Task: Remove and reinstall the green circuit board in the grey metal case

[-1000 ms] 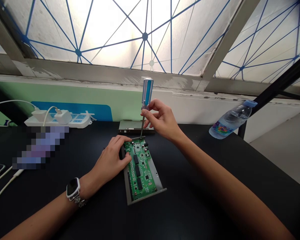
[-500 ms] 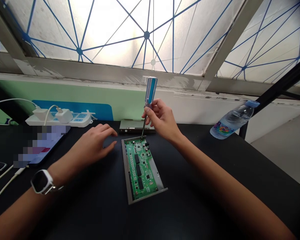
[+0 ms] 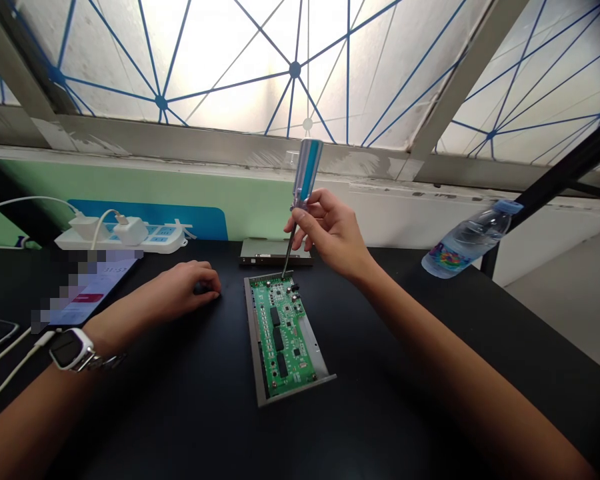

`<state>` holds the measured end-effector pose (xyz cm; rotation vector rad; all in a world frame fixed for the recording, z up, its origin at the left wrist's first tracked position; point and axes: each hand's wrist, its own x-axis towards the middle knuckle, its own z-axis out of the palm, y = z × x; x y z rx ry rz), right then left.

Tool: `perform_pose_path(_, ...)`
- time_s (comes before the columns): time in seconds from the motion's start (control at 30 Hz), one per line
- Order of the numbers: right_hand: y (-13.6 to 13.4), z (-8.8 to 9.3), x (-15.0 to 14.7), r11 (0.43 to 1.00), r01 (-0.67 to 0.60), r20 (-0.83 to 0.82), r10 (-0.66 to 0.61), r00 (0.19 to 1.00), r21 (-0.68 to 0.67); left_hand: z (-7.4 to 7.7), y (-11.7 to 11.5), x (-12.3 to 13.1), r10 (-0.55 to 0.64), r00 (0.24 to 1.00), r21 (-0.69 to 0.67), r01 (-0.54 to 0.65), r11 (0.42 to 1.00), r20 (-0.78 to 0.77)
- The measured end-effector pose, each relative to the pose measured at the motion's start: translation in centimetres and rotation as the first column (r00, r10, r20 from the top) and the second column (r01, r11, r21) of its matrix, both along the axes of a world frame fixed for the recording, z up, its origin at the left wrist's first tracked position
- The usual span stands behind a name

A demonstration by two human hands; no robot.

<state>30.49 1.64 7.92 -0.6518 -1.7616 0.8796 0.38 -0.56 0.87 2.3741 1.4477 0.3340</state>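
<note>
A green circuit board (image 3: 285, 333) lies in a grey metal tray (image 3: 319, 357) on the black table. My right hand (image 3: 333, 233) is closed round the lower handle of a blue and clear screwdriver (image 3: 305, 173), held nearly upright with its tip just above the board's far edge. My left hand (image 3: 185, 287) rests on the table to the left of the tray, fingers curled down with their tips pinched on the table; what is under them is too small to name. A watch (image 3: 70, 348) is on that wrist.
A grey metal cover (image 3: 265, 252) lies behind the tray. A white power strip (image 3: 125, 237) with chargers sits at the back left, a phone (image 3: 87, 293) and cables (image 3: 10, 373) at the left. A water bottle (image 3: 463, 240) lies tilted at the right by a black post.
My left hand let go of the tray's left side and moved left to rest on the table. The screwdriver rose slightly and tilted right.
</note>
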Motion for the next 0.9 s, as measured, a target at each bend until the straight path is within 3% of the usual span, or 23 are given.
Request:
perform_pose_path(0.1,-0.1,0.0,-0.1,0.998,0.009,-0.077,-0.013,0.997,-0.062,0.5,-0.4,1.0,-0.001,0.994,0.001,0.001,1.000,0.113)
perform_pose_path(0.2,0.0,-0.3,-0.2,0.989,0.041,-0.178,-0.067,0.982,-0.144,1.0,-1.4,3.2,0.077,0.915,-0.097,-0.042,0.994,0.395)
perform_pose_path(0.27,0.2,-0.6,-0.4,0.980,0.075,-0.208,-0.113,0.972,-0.185,1.1,-2.1,4.8,0.194,0.767,-0.232,-0.060,0.971,0.612)
perform_pose_path(0.37,0.5,-0.9,-0.5,0.968,0.110,-0.198,-0.156,0.968,-0.223,0.7,-2.8,6.5,0.363,0.517,-0.417,-0.014,0.909,0.775)
perform_pose_path(0.47,0.7,-1.2,-0.7,0.966,0.103,-0.204,-0.153,0.967,-0.237,0.0,-3.0,7.1,0.500,0.316,-0.543,0.061,0.838,0.806)
perform_pose_path(0.57,0.8,-1.4,-0.8,0.963,0.101,-0.210,-0.155,0.965,-0.249,-0.3,-3.0,7.2,0.603,0.194,-0.628,0.110,0.771,0.774)
perform_pose_path(0.77,0.7,-1.7,-1.2,0.960,0.099,-0.212,-0.157,0.965,-0.260,0.1,-3.3,7.9,0.723,0.047,-0.720,0.153,0.677,0.690)
perform_pose_path(0.9,0.6,-1.8,-1.4,0.959,0.096,-0.220,-0.157,0.963,-0.265,0.0,-3.4,8.2,0.733,0.023,-0.726,0.169,0.667,0.679)
